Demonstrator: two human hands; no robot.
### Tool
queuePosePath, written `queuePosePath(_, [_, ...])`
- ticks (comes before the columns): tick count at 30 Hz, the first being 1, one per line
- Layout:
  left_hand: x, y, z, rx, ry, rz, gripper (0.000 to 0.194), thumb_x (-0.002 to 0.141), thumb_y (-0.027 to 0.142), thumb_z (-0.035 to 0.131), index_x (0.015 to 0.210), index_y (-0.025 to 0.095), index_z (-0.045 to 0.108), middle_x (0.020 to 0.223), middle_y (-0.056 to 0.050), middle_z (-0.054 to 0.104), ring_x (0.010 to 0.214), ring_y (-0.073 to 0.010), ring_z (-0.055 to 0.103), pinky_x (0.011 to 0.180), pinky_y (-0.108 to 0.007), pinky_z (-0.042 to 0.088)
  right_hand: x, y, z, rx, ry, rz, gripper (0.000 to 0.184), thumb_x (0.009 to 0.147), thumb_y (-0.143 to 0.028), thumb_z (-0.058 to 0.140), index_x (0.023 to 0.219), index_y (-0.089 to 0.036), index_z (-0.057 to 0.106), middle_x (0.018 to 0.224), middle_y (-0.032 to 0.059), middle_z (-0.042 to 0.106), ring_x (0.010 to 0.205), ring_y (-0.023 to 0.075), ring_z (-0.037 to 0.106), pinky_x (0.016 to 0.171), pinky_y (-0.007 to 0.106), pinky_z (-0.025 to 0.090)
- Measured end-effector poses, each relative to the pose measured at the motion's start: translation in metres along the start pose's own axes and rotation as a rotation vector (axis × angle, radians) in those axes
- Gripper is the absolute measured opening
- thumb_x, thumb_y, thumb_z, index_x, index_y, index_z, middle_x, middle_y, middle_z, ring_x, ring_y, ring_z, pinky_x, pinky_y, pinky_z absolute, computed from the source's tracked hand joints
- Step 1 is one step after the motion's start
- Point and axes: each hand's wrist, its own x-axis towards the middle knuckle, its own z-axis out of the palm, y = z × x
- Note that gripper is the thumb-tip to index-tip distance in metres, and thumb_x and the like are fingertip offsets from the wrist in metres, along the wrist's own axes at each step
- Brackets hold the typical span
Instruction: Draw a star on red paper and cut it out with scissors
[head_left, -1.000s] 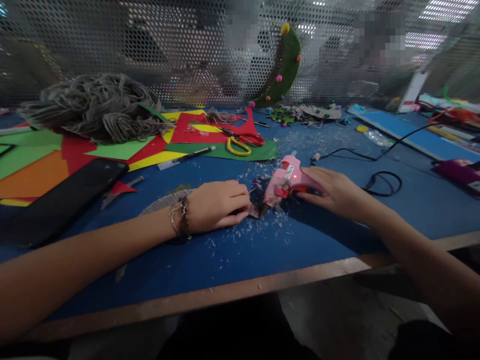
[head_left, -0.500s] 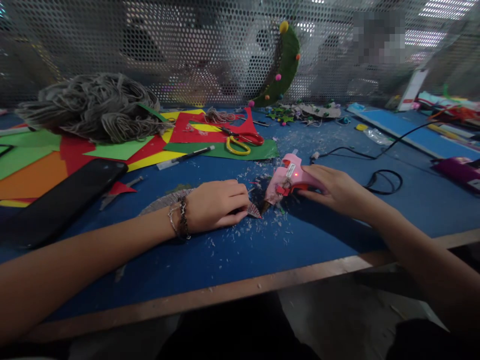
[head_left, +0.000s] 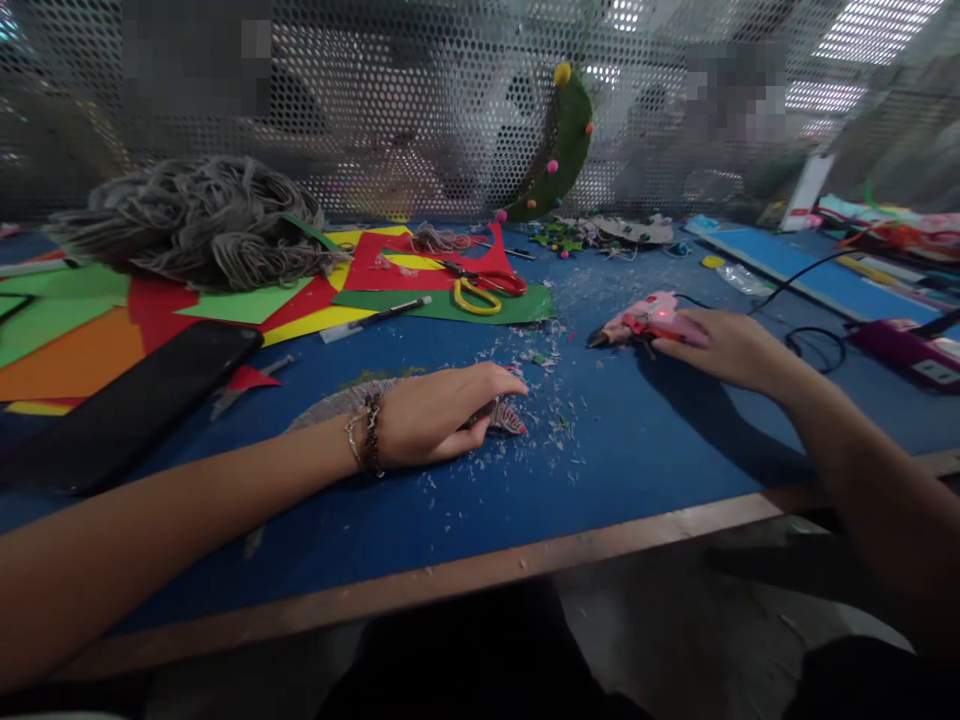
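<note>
My left hand (head_left: pixel 442 410), with bracelets at the wrist, lies over a curved piece wrapped in grey yarn (head_left: pixel 334 402). Its index finger is lifted and its thumb bent, while the other fingers are hidden around the piece. The piece's pointed tip, with a small red spot, shows past the thumb. Farther right, my right hand (head_left: pixel 731 350) grips a pink hot glue gun (head_left: pixel 660 318) by its handle. The gun's red light is lit, and its dark nozzle points left, apart from the yarn piece.
White scraps litter the blue table (head_left: pixel 480 520). Scissors (head_left: pixel 478 292) and a pen (head_left: pixel 394 310) lie on coloured paper. A black phone (head_left: pixel 142 400), grey yarn (head_left: pixel 202 220) and a purple power strip (head_left: pixel 911 350) surround the work. A green crescent (head_left: pixel 566 145) leans against the perforated screen.
My right hand has drawn the glue gun rightward, away from the yarn piece's tip, and tilted it flatter. My left index finger has risen off the tip, leaving more of it showing.
</note>
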Motion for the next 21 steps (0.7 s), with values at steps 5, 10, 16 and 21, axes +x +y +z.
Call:
queuePosePath(5, [0.000, 0.001, 0.000, -0.060, -0.006, 0.024, 0.051, 0.075, 0.002, 0.035, 0.125, 0.010, 0.026, 0.121, -0.018, 0.043, 0.116, -0.0212, 0.039, 0.094, -0.035, 0.038, 0.012, -0.036, -0.023, -0.061, 0.230, 0.007, 0.038, 0.084, -0.043, 0.033, 0.074, -0.015, 0.057, 0.075, 0.0139, 0.059, 0.075, 0.0266, 0.055, 0.065, 0.040, 0.042])
queuePosePath(10, [-0.001, 0.001, 0.001, -0.099, -0.020, 0.060, 0.068, 0.074, 0.003, 0.036, 0.133, 0.016, 0.007, 0.130, -0.017, 0.034, 0.122, -0.0220, 0.032, 0.097, -0.038, 0.035, 0.017, -0.111, -0.041, 0.222, -0.149, -0.728, 0.024, 0.086, -0.021, 0.037, 0.093, -0.020, 0.060, 0.079, 0.0034, 0.063, 0.065, 0.0123, 0.056, 0.058, 0.023, 0.041])
queuePosePath(16, [0.000, 0.000, 0.000, -0.074, 0.000, 0.025, 0.074, 0.071, 0.004, 0.040, 0.134, 0.015, 0.004, 0.129, -0.017, 0.035, 0.119, -0.0253, 0.035, 0.095, -0.040, 0.037, 0.023, -0.135, -0.030, 0.063, -0.214, -0.813, 0.018, 0.082, -0.014, 0.045, 0.087, -0.018, 0.061, 0.075, 0.0041, 0.063, 0.059, 0.0140, 0.056, 0.049, 0.024, 0.033])
queuePosePath(21, [0.000, 0.002, -0.001, -0.038, 0.008, -0.010, 0.057, 0.073, 0.004, 0.038, 0.127, 0.012, 0.021, 0.121, -0.017, 0.039, 0.106, -0.0214, 0.047, 0.082, -0.033, 0.046, 0.023, -0.128, -0.026, 0.057, -0.277, -0.789, 0.018, 0.084, -0.017, 0.043, 0.079, -0.015, 0.060, 0.074, 0.0054, 0.060, 0.058, 0.0144, 0.056, 0.049, 0.024, 0.035])
